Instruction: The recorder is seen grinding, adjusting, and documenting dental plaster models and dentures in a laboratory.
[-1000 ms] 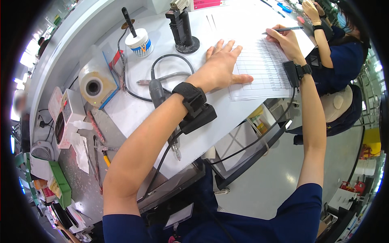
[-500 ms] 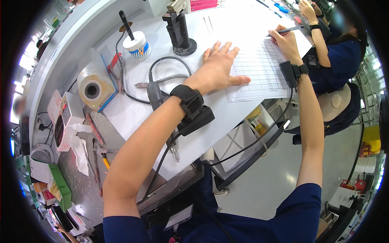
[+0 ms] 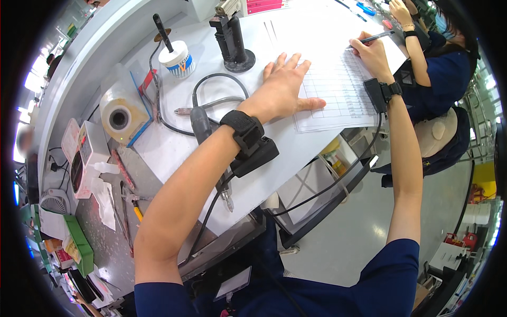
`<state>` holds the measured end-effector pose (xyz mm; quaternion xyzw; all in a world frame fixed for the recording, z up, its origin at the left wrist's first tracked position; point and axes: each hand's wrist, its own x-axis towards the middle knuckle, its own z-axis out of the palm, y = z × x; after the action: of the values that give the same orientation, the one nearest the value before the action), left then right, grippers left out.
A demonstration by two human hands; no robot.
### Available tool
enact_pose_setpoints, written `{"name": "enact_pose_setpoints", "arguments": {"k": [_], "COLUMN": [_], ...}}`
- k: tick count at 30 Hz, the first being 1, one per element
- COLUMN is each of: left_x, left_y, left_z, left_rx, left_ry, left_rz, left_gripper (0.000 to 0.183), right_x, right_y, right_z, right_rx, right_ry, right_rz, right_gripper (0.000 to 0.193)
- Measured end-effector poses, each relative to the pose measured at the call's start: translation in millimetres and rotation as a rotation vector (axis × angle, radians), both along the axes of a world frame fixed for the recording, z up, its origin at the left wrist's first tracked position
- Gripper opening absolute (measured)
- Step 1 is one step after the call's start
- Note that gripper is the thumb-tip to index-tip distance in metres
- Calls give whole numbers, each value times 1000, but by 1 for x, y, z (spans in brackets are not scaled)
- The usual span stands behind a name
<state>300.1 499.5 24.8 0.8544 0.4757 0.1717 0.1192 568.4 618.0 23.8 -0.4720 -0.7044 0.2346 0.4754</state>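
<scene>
A sheet of paper printed with a table (image 3: 338, 95) lies on the white work surface. Flat on its left side, fingers spread, rests my left hand (image 3: 285, 87), holding nothing. My right hand (image 3: 372, 54) is closed round a dark pen (image 3: 379, 36) at the sheet's upper right, its tip down at the paper. Both wrists wear black strapped devices with cables. Under my left forearm, partly hidden, lies a handheld rotary tool (image 3: 200, 124) with a metal tip showing below the arm.
Behind my left hand stand a black holder (image 3: 232, 45) and a white tub (image 3: 178, 59) with a black-handled tool. To the left are a roll dispenser (image 3: 119, 117), a small fan (image 3: 54, 201) and a green box (image 3: 79, 245). An open drawer (image 3: 311, 193) sits below the edge. Another person (image 3: 449, 68) works at right.
My right hand and the pen have barely shifted at the paper. My left hand stays flat in the same place.
</scene>
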Motion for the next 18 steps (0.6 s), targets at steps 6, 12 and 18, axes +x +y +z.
{"name": "enact_pose_setpoints", "arguments": {"k": [6,12,18], "left_x": [-4,7,-15], "left_y": [-2,13,17], "left_z": [-6,-3,12], "left_rx": [24,39,40], "left_ry": [-1,-68,-218], "left_rz": [0,-38,-98], "left_gripper": [98,96,63], "right_x": [9,29,-13], "right_y": [6,6,-138], "right_z": [-7,17,127], "right_rx": [-75,-196,-170], "right_ry": [240,228,108], "right_rz": [51,169,109], "right_gripper": [20,20,13]}}
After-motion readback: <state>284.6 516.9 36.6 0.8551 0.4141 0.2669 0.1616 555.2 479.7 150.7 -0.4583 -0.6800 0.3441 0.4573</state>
